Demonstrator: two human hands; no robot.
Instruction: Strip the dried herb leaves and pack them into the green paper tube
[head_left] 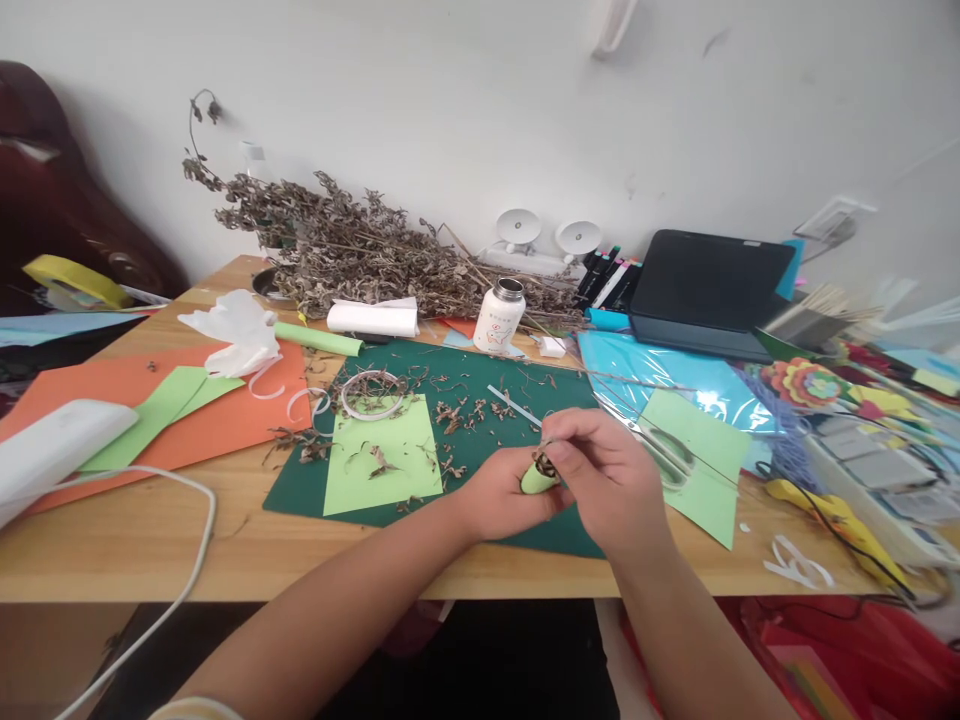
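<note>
My left hand (502,497) is wrapped round a small light-green paper roll (538,478), whose open end shows dried leaf bits inside. At that end, my right hand (611,475) pinches a bit of dried plant between thumb and fingers. Both hands are over the dark green cutting mat (480,370), near its front right. On the mat's left part lies a light-green paper square (382,475) with leaf crumbs on it. A pale tape ring (373,395) rests over its top edge. More crumbs are scattered across the mat.
Dried plant stems (352,250) are heaped along the wall. A white bottle (499,315) stands open behind the mat. Scissors (667,455) lie at right on green paper (712,500). Orange paper (255,420), a white glue gun (67,450) and its cable are at left.
</note>
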